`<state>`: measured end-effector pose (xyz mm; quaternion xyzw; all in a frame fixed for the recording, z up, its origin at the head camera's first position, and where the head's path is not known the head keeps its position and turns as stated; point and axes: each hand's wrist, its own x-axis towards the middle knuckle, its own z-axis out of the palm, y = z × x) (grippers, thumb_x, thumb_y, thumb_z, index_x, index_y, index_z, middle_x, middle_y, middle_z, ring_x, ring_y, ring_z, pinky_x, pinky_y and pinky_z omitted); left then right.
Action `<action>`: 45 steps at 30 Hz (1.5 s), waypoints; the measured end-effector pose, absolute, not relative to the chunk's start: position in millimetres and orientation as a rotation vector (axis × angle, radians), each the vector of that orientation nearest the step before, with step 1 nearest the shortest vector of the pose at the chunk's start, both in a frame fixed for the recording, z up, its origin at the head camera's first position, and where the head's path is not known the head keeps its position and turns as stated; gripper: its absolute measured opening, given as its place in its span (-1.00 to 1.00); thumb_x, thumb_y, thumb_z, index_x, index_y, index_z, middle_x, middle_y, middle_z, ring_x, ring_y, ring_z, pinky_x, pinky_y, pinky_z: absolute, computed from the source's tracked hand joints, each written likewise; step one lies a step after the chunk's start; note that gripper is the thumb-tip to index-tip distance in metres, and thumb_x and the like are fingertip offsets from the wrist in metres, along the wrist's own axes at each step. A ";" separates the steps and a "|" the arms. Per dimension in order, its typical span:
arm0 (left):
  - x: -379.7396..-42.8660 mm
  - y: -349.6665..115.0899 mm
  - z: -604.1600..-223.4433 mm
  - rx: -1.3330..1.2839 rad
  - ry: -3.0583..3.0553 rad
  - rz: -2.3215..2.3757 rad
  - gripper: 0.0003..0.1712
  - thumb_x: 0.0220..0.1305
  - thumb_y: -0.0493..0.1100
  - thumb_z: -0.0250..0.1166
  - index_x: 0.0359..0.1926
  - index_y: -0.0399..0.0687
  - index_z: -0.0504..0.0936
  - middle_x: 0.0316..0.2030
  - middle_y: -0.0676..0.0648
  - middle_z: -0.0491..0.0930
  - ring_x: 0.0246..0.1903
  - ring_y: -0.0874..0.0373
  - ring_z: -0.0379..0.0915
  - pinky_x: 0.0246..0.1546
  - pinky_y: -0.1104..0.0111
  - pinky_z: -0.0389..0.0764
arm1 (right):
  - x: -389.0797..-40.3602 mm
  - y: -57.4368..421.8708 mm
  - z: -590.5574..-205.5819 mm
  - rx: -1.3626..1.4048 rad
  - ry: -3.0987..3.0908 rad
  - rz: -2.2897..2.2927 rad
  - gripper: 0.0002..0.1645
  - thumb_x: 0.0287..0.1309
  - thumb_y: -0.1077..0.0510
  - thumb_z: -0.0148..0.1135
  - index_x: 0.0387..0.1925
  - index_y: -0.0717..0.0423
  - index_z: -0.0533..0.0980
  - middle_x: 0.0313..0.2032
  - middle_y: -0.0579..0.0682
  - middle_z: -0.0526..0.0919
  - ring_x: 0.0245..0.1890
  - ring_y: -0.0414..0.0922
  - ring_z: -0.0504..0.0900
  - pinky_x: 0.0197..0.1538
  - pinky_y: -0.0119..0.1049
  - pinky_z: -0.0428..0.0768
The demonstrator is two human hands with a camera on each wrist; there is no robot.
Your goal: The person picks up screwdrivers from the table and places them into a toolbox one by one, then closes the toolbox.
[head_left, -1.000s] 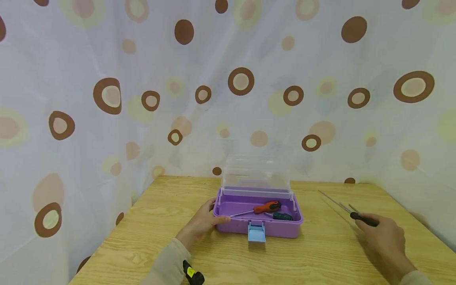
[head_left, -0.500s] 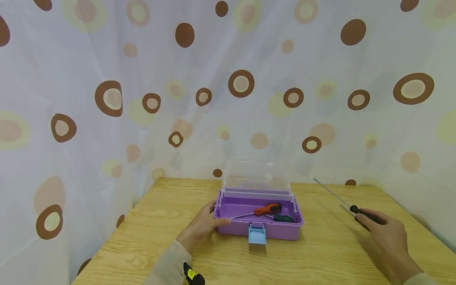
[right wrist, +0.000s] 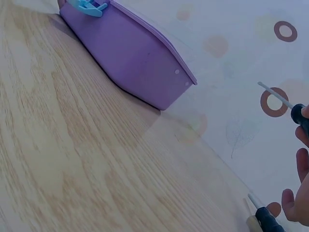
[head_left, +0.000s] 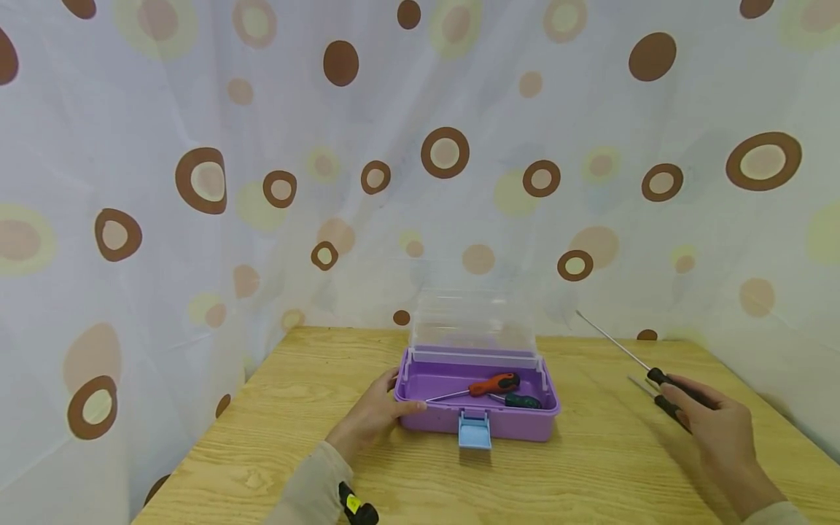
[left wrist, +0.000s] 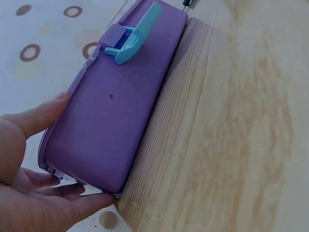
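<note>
My left hand (head_left: pixel 370 415) grips the left end of an open purple toolbox (head_left: pixel 508 425), with the thumb on its front rim and the fingers around the end wall. Inside lie a red-and-black screwdriver (head_left: pixel 488 385) and a dark green-handled screwdriver (head_left: pixel 523 402). To the right, my right hand (head_left: pixel 725 430) holds a long black-handled screwdriver (head_left: pixel 660 378) above the table, its shaft pointing up and left. Below that hand another black-handled screwdriver (head_left: pixel 669 410) lies on the table; in the right wrist view a pale piece (right wrist: pixel 253 223) shows beside it, too cut off to name.
The toolbox's clear lid (head_left: pixel 472 321) stands raised at the back, and its light blue latch (head_left: pixel 475 432) hangs down in front. A patterned curtain (head_left: pixel 394 219) borders the wooden table (head_left: pixel 525 481). A black-and-yellow object (head_left: pixel 356 504) sits by the left sleeve.
My right hand has raised the long screwdriver, so its tip sits higher and further left, and the one on the table shows more. The left hand keeps its hold on the toolbox.
</note>
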<state>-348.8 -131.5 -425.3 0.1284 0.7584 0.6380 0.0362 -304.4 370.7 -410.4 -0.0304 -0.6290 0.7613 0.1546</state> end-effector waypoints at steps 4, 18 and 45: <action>-349.4 -131.5 -424.7 0.406 2.292 1.980 0.12 0.17 -0.21 0.57 0.57 -0.34 0.08 0.50 -0.44 0.12 0.40 -0.35 0.20 0.39 -0.13 0.28 | -305.4 369.5 -408.5 0.042 -1.719 2.260 -0.77 0.33 0.31 0.37 -0.10 0.00 0.80 -0.21 -0.24 0.78 -0.22 -0.32 0.75 -0.21 -0.50 0.69; -349.8 -130.8 -424.8 0.384 2.293 1.977 0.13 0.17 -0.23 0.57 0.58 -0.34 0.07 0.50 -0.45 0.11 0.40 -0.37 0.20 0.38 -0.15 0.29 | -305.9 356.4 -405.2 0.329 -1.761 2.270 -0.73 0.44 0.38 0.19 -0.02 0.16 0.75 -0.13 -0.13 0.78 -0.14 -0.25 0.73 -0.08 -0.39 0.71; -347.7 -133.1 -424.1 0.412 2.280 1.985 0.12 0.17 -0.22 0.56 0.57 -0.36 0.06 0.49 -0.47 0.10 0.40 -0.38 0.19 0.37 -0.12 0.31 | -324.8 306.3 -386.7 0.418 -2.170 2.011 -0.64 0.47 0.16 0.25 0.15 0.29 0.63 0.02 -0.22 0.67 0.04 -0.34 0.63 0.07 -0.54 0.57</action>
